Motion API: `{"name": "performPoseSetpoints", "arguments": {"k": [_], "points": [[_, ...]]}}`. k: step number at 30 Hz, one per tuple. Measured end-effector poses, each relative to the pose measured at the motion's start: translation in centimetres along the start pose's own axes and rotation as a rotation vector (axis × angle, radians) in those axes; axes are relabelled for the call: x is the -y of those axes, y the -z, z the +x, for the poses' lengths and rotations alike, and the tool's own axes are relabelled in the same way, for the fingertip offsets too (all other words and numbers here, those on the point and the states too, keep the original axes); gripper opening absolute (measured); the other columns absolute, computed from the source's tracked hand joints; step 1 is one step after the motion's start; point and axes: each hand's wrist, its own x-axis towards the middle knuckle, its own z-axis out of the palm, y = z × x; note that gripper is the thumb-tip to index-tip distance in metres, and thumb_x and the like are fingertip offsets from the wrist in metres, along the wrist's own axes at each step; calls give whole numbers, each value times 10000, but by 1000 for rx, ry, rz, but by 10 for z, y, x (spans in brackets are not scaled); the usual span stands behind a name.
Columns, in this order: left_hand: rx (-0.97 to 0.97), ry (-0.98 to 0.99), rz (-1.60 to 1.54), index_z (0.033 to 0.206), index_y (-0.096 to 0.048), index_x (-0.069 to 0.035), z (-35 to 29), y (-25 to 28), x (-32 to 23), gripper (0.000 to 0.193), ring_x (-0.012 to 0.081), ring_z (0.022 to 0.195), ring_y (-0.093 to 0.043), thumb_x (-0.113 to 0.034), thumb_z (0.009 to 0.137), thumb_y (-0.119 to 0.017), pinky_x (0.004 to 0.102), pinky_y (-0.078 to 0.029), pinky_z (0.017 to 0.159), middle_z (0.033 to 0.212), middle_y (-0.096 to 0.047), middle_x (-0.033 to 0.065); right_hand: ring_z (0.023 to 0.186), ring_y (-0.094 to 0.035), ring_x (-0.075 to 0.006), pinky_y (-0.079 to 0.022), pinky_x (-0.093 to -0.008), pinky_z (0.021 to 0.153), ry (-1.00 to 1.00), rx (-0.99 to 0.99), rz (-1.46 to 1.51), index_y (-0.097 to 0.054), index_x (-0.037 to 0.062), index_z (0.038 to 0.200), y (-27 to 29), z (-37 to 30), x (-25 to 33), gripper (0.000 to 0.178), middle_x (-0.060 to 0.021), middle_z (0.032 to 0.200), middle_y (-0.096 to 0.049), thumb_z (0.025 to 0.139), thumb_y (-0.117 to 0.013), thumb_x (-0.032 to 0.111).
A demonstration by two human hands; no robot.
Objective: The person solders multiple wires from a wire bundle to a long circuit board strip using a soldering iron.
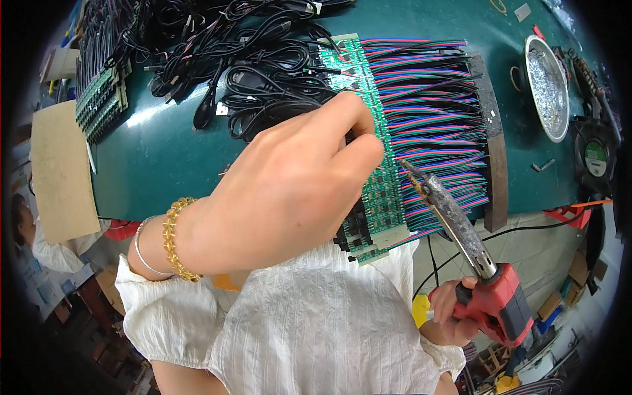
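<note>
A green circuit board panel [385,210] runs from far to near in front of me, with rows of small dark parts. Ribbons of red, blue, green and black wires [434,112] leave its right edge. My left hand [296,174] bends over the panel, thumb and forefinger pinched at its surface; whatever they grip is hidden behind the fingers. My right hand [455,309] is wrapped around the red and black handle of a soldering iron [461,227]. The iron's dark tip points up and left, close to the wire ends along the panel's right side.
Coiled black cables with plugs [270,85] pile up left of the panel. A dark bar [495,145] lies across the wires' right ends. At the right are a metal bowl [548,89] and a fan [596,158]. Wired boards [102,102] and cardboard [62,171] sit at the left.
</note>
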Motion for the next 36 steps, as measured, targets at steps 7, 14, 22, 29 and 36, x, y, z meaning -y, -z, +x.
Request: {"name": "performPoseSetpoints", "arguments": {"k": [7, 14, 22, 29, 36], "points": [[8, -7, -64, 797, -605, -5, 4, 4, 0, 167, 204, 736, -606, 85, 677, -677, 286, -512, 643, 913, -562, 94, 439, -469, -119, -368, -265, 457, -51, -135, -70, -429, 6, 1265, -10, -13, -2, 855, 22, 514, -480, 762, -616, 672], [-7, -19, -40, 760, -597, -2, 6, 1, -2, 151, 195, 713, -603, 87, 661, -670, 285, -506, 624, 904, -561, 89, 396, -473, -156, -352, -292, 379, -113, -389, 116, -423, 32, 670, -26, -3, 3, 173, -81, 530, -515, 832, -475, 66], [-10, -36, -14, 750, -591, -5, 6, 1, -2, 153, 186, 685, -581, 85, 650, -665, 286, -491, 596, 907, -557, 88, 419, -457, -108, -358, -249, 435, -1, -112, -177, -442, 8, 1276, -3, -13, -2, 822, 20, 513, -486, 782, -621, 640], [-7, -33, -18, 753, -587, -2, 6, 2, -1, 147, 193, 687, -578, 77, 655, -663, 295, -489, 592, 904, -551, 94, 422, -458, -109, -354, -245, 437, -8, -132, -120, -426, 2, 1279, -10, -8, -6, 835, 29, 512, -480, 779, -628, 639], [-57, -116, -5, 752, -525, 16, 0, -2, 3, 133, 265, 695, -548, 12, 674, -633, 359, -485, 606, 865, -520, 130, 398, -435, -117, -358, -246, 409, 207, -278, 17, -369, -57, 1252, -21, 12, -7, 715, -6, 489, -445, 891, -570, 527]]}}
